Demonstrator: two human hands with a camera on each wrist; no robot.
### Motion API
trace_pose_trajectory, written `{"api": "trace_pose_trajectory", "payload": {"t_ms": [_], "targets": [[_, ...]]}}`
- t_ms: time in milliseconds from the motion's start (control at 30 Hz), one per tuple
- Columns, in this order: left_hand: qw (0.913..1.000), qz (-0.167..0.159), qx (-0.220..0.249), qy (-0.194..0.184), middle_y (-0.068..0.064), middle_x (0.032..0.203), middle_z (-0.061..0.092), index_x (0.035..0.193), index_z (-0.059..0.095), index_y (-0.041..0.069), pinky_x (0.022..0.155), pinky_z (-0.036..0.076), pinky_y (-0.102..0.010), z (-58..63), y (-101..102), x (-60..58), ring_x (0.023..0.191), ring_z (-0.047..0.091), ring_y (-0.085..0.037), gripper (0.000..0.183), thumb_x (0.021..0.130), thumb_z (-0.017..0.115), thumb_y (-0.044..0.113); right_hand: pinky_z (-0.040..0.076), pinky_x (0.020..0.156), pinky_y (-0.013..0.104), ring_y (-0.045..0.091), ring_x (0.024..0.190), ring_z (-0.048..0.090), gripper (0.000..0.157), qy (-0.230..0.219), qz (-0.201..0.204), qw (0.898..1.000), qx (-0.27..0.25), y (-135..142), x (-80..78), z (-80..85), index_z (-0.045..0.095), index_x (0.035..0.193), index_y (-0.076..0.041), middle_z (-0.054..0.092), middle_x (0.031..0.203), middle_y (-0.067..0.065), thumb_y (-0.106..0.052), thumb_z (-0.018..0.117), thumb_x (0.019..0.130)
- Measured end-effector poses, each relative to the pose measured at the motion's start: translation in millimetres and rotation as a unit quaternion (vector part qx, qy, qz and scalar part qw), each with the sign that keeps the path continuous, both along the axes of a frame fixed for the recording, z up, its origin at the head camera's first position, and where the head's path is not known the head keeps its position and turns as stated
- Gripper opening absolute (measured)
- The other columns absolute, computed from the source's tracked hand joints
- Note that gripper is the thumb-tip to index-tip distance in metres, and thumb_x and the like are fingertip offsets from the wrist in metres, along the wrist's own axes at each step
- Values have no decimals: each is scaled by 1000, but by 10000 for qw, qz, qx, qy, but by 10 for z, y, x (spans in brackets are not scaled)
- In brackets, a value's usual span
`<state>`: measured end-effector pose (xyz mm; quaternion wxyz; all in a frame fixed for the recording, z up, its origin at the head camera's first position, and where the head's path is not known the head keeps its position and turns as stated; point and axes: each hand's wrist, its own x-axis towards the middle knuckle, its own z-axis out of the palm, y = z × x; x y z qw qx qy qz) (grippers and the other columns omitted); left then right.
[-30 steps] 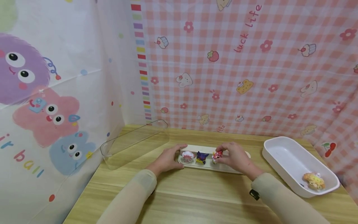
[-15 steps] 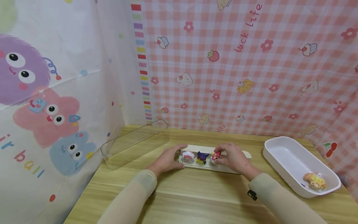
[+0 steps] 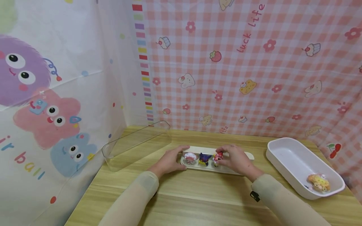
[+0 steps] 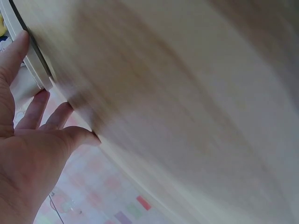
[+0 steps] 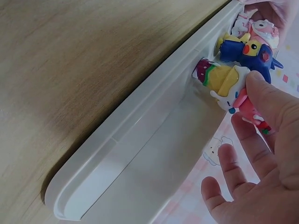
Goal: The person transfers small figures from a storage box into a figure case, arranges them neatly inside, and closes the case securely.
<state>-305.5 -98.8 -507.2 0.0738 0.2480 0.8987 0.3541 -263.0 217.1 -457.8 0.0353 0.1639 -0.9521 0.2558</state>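
Note:
A long white display base (image 3: 209,170) lies on the wooden table, with three small toy figurines standing in a row in it. My left hand (image 3: 168,160) holds its left end, thumb at the near edge and fingers at the far one. Between thumb and fingers, my right hand (image 3: 237,159) pinches a red, white and yellow figurine (image 5: 226,86), its foot down inside the base. Left of that stands a dark blue and yellow figurine (image 3: 203,159). A pink and white figurine (image 3: 190,158) is at the left end, close to my left hand.
A clear plastic cover (image 3: 135,153) lies at the table's back left. On the right stands a white bin (image 3: 288,160) with a yellow-orange figurine (image 3: 319,182) inside. Printed cloths (image 3: 243,69) hang behind the table and on its left.
Over the second, my right hand has moved slightly left with the red, white and yellow figurine, closer to the dark blue one. My left hand has stayed put.

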Motion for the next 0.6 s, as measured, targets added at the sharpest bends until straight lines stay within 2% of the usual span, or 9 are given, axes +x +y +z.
{"api": "trace_pose_trajectory", "payload": {"t_ms": [133,600], "targets": [[10000,-20,-6,34,-12,158,59,162,45,27,125,42,-55,-10,-1,2,148,54,-36,92,84,93,15,51,110,63,38,129,64,45,-50,60,10000,-13,5,7,-7,75,128,-13,75,131,9,-25,90,87],[10000,-37,22,80,-13,156,61,162,45,27,124,42,-56,-33,-9,-18,147,55,-36,92,84,93,16,50,113,63,39,132,64,48,-53,87,9999,12,-4,-3,-22,74,130,-12,75,134,10,-29,90,88]]}}
